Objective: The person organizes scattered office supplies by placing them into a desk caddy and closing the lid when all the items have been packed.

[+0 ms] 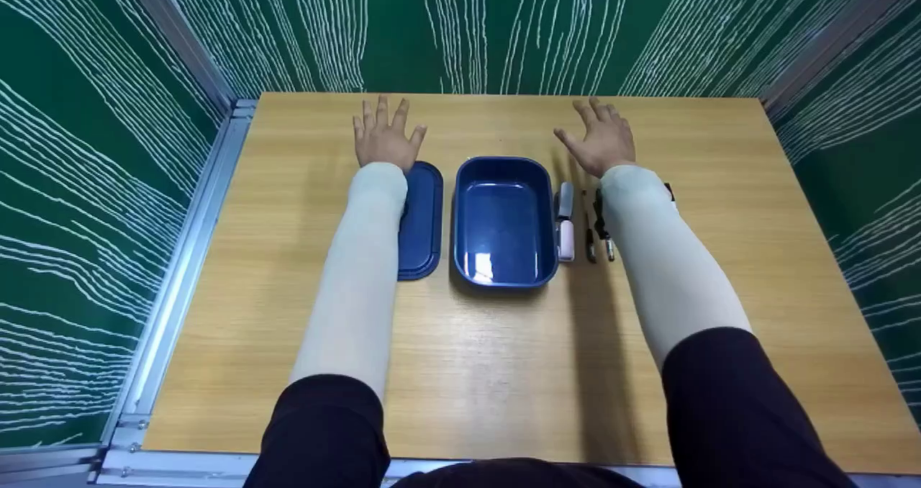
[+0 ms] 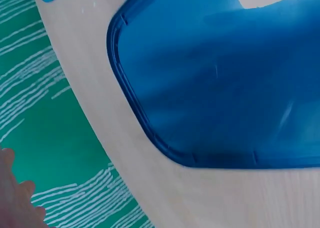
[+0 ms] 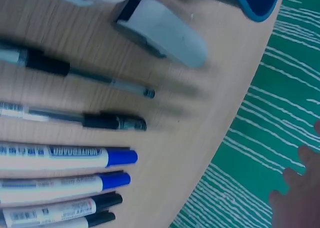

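Observation:
My left hand (image 1: 385, 139) is spread, fingers straight, over the far left part of the table, just beyond a dark blue lid (image 1: 424, 229). That forearm covers the lid's left side; more of the lid (image 2: 215, 88) shows in the left wrist view. Between the arms stands a dark blue rectangular box (image 1: 506, 222), uncovered, nothing inside. My right hand (image 1: 603, 141) is also spread, holding nothing, beyond the pens and markers. Two pens (image 3: 107, 120) and several whiteboard markers (image 3: 60, 157), with blue or black caps, lie partly under the right forearm in the head view.
Close to the box's right side lie a grey rounded object (image 1: 565, 200) and a pinkish-white one (image 1: 566, 240). Green panels (image 1: 532, 27) with white lines enclose the wooden table (image 1: 496, 373) at the back and sides. A metal rail (image 1: 180, 272) runs along its left edge.

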The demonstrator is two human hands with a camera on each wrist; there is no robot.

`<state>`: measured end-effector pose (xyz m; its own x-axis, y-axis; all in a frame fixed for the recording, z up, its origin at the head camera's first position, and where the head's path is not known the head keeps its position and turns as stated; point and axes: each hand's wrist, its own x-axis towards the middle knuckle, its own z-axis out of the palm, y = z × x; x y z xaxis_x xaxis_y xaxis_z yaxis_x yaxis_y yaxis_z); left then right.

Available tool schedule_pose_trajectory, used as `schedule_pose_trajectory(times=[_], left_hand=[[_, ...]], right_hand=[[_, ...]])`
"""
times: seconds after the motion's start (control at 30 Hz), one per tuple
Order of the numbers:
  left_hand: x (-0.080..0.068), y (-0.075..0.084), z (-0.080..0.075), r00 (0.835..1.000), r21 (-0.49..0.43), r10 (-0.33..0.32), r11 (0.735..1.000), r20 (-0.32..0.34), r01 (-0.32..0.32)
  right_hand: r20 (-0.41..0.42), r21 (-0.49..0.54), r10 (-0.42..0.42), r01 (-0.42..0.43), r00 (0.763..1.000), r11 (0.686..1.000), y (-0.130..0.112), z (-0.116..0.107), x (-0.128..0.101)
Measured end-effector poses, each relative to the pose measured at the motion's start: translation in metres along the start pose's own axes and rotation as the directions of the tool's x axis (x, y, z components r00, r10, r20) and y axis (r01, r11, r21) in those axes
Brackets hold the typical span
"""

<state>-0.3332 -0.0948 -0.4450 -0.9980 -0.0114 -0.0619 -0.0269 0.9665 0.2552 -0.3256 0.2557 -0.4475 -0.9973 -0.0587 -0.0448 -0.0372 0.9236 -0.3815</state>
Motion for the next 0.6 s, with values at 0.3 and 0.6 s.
schedule_pose_trajectory(times=[0.3, 0.6], left_hand=[[-0.016, 0.007, 0.019, 0.996, -0.288, 0.009, 0.957, -0.086, -0.033], [-0.046, 0.015, 0.039, 0.995, -0.572, 0.026, 0.816, -0.096, -0.076]], right_hand=[[-0.045, 0.150, 0.007, 0.000, 0.999, 0.989, 0.014, 0.007, -0.017], [-0.056, 0.252, -0.014, 0.028, 0.998, 0.967, 0.019, 0.021, -0.039]])
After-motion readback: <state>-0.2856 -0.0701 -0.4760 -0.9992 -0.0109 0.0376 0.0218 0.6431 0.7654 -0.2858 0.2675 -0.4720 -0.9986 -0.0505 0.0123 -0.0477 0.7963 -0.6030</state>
